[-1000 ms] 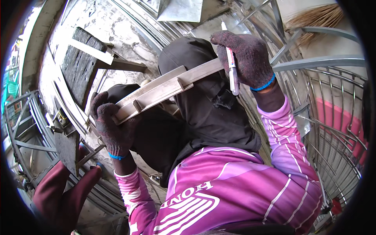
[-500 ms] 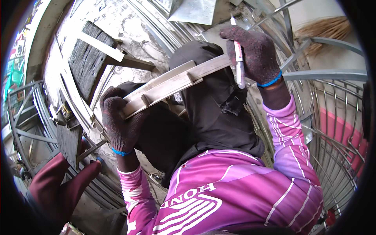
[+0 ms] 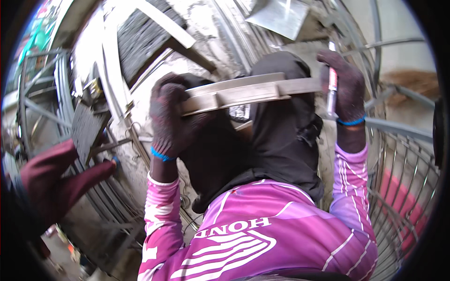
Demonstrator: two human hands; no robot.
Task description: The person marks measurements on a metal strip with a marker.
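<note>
Held level above my knees is a pale metal strip piece (image 3: pixel 246 97), built of long flat bars with small crosspieces. My left hand (image 3: pixel 169 114), in a dark knitted glove with a blue cuff edge, is wrapped round its left end. At the other end my gloved right hand (image 3: pixel 350 89) is closed on a white marker pen (image 3: pixel 332 91), its tip pointing away from me. The strip's right end reaches this hand too; how the fingers grip it is hidden. My legs in black trousers (image 3: pixel 283 136) lie beneath.
A dark wooden bench (image 3: pixel 145 42) with a pale flat bar (image 3: pixel 166 23) across it stands at the far left. A sheet of metal (image 3: pixel 280 18) lies at the back. At right rises a wire rack (image 3: pixel 398 187). Another person's maroon-clad leg (image 3: pixel 51 173) shows at left.
The metal piece has turned from a slant to nearly level, both hands still at its ends. The whole scene has shifted rightward in the picture.
</note>
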